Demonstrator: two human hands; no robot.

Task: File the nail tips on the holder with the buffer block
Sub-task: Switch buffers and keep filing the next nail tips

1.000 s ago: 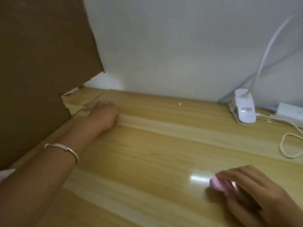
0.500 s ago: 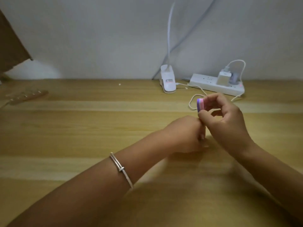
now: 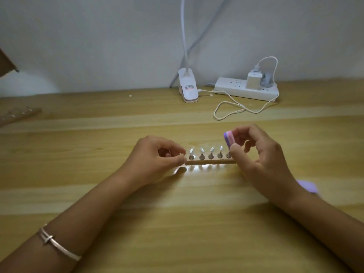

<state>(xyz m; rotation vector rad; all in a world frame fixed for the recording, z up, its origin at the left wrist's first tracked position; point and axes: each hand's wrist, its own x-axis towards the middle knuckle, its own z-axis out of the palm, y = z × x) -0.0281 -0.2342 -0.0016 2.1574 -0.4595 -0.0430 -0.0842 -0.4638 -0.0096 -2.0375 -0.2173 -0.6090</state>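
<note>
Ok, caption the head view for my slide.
Left hand pinches nail tip holder; right hand holds buffer block at its other end.

The holder (image 3: 210,162) is lying left to right in the middle of the bench (image 3: 98,174), with the nail tips (image 3: 211,152) standing in a row on it. The left hand (image 3: 155,156) is sitting at its left end, fingers (image 3: 177,159) pinching that end. The right hand (image 3: 262,160) is covering its right end, holding the buffer block (image 3: 229,139) just above the row's right end. Along the bench's far edge, a clip lamp (image 3: 188,89) is standing left of a power strip (image 3: 246,89), which is carrying a charger (image 3: 254,79). A cable (image 3: 236,109) is looping in front of the strip. A second holder (image 3: 17,115) is lying at the left edge. A small object (image 3: 307,186) is lying just right of the right wrist.
</note>
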